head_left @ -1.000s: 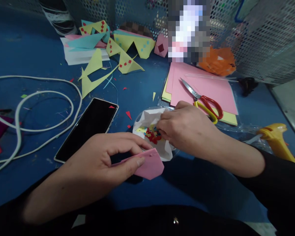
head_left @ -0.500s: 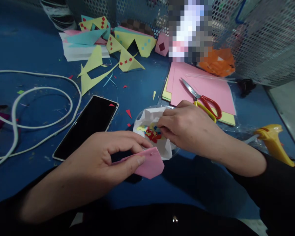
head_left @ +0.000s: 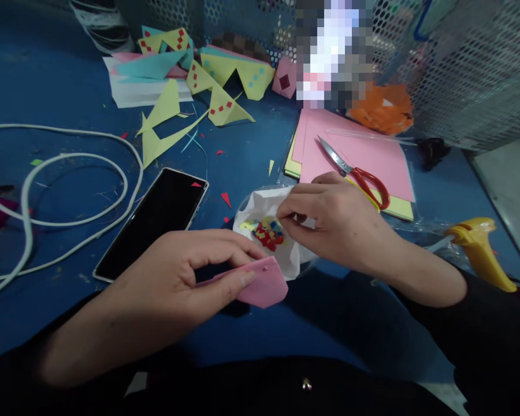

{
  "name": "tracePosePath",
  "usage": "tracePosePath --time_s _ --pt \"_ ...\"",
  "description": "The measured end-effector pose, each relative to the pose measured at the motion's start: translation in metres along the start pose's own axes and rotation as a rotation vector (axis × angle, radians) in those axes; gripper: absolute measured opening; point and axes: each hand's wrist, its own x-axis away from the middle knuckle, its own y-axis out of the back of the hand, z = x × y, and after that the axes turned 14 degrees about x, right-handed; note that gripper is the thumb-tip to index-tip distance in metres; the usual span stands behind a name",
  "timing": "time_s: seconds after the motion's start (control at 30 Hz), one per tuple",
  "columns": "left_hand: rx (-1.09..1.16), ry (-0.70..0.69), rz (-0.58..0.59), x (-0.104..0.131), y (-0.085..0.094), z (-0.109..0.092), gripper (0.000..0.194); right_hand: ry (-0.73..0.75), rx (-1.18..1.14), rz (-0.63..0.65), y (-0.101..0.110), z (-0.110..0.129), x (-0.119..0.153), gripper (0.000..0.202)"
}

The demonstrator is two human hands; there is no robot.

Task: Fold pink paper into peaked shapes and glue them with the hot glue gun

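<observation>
My left hand (head_left: 199, 283) is closed on a folded piece of pink paper (head_left: 265, 288), thumb on the near face and fingers behind it. A small glossy spot shows near the paper's top edge. Just beyond lies a round dish lined with white paper (head_left: 262, 202), holding small cut paper bits (head_left: 268, 234) in red, yellow and blue. Over the dish's right side hovers my right hand (head_left: 329, 216), thumb and forefinger pinched together. Anything between those fingertips is too small or hidden to make out.
Red-and-yellow-handled scissors (head_left: 355, 173) lie on pink sheets (head_left: 309, 144). At right is a yellow glue gun (head_left: 481, 242). A phone (head_left: 156, 222) and white cable (head_left: 130, 144) lie left. Decorated yellow paper shapes (head_left: 229, 107), an orange crumpled piece (head_left: 383, 107) and mesh baskets (head_left: 472, 63) stand behind.
My right hand's fingertips have risen slightly from the paper bits, and the pinch now shows more clearly. My left hand and the pink paper have barely moved.
</observation>
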Motion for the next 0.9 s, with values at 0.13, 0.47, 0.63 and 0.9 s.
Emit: tracePosePath --time_s 0.13,0.47,0.63,0.9 --pt "0.049 0.086 -0.013 0.003 0.000 -0.001 0.021 -0.098 -0.139 -0.161 0.010 0.001 0.007 0.019" --pt "0.126 0.244 -0.114 0.009 -0.008 -0.029 0.027 -0.399 -0.568 -0.254 0.047 0.026 0.046 0.010" --pt "0.059 0.114 -0.128 0.004 -0.019 -0.038 0.026 -0.454 -0.809 -0.280 0.041 0.036 0.067 0.009" --pt "0.071 0.110 -0.105 -0.013 -0.050 -0.045 0.029 -0.451 -1.015 -0.326 0.016 0.037 0.092 0.007"
